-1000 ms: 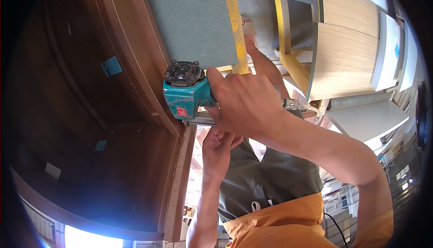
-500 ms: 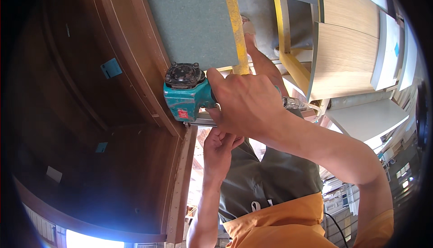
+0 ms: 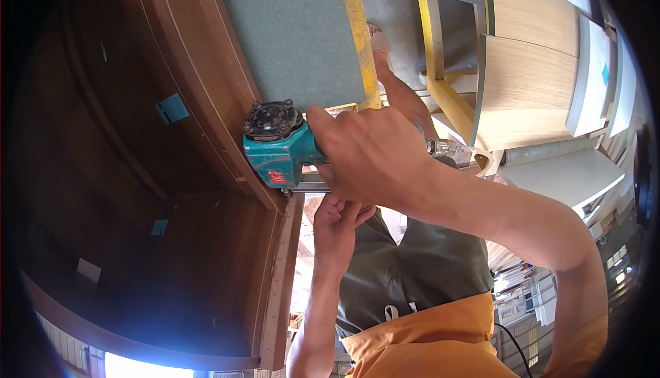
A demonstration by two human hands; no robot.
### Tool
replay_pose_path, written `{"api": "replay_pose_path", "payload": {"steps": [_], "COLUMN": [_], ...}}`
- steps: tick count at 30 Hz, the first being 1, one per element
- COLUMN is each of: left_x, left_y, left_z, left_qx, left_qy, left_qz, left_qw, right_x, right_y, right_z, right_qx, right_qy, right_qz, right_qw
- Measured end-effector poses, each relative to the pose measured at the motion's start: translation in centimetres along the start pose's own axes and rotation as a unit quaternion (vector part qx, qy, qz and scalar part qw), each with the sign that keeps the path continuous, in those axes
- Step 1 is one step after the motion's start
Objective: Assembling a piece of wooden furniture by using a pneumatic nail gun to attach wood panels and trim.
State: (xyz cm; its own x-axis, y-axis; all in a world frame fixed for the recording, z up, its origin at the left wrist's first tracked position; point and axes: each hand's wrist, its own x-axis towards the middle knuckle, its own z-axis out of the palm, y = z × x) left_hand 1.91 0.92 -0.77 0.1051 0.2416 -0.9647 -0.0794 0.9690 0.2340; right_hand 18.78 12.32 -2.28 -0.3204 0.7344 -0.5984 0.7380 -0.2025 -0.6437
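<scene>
My right hand (image 3: 381,151) is wrapped round the handle of a teal pneumatic nail gun (image 3: 273,161) with a black round head cap. The gun's head overlaps the edge of a dark brown wooden cabinet (image 3: 185,275), near the corner where its frame pieces meet; contact at the nose cannot be made out. A metal hose fitting (image 3: 442,147) with a pale hose joins the rear of the handle. Below the gun's metal magazine (image 3: 313,187), my left hand (image 3: 335,230) is closed with curled fingertips, partly covered by my right hand. What they hold, if anything, is hidden.
A grey-green board with a yellow edge (image 3: 361,34) lies beyond my hands. Wood-grain panels (image 3: 529,89) and white panels (image 3: 588,82) are stacked at the right, beside a yellow frame (image 3: 430,27). Blue stickers (image 3: 172,108) mark the cabinet's inside.
The nail gun and my right hand have shifted slightly left and down over the cabinet edge. My left hand stays curled under the magazine, and the view has shifted a little.
</scene>
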Motion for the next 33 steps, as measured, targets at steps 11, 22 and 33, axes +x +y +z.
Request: {"api": "replay_pose_path", "payload": {"steps": [11, 22, 33], "left_x": [0.1, 0.3, 0.3], "left_y": [0.0, 0.1, 0.7], "left_z": [-0.1, -0.3, 0.1], "left_qx": [-0.001, 0.001, 0.009], "left_qy": [-0.001, 0.003, 0.014], "left_qz": [0.002, 0.003, -0.006], "left_qw": [1.0, 1.0, 1.0], "right_x": [0.5, 0.8, 1.5], "right_y": [0.0, 0.0, -0.3], "right_z": [0.0, 0.3, 0.3], "right_qx": [-0.01, 0.005, -0.01], "right_qy": [-0.004, 0.016, -0.008], "right_qz": [-0.023, -0.044, -0.04], "right_qw": [1.0, 0.999, 0.999]}}
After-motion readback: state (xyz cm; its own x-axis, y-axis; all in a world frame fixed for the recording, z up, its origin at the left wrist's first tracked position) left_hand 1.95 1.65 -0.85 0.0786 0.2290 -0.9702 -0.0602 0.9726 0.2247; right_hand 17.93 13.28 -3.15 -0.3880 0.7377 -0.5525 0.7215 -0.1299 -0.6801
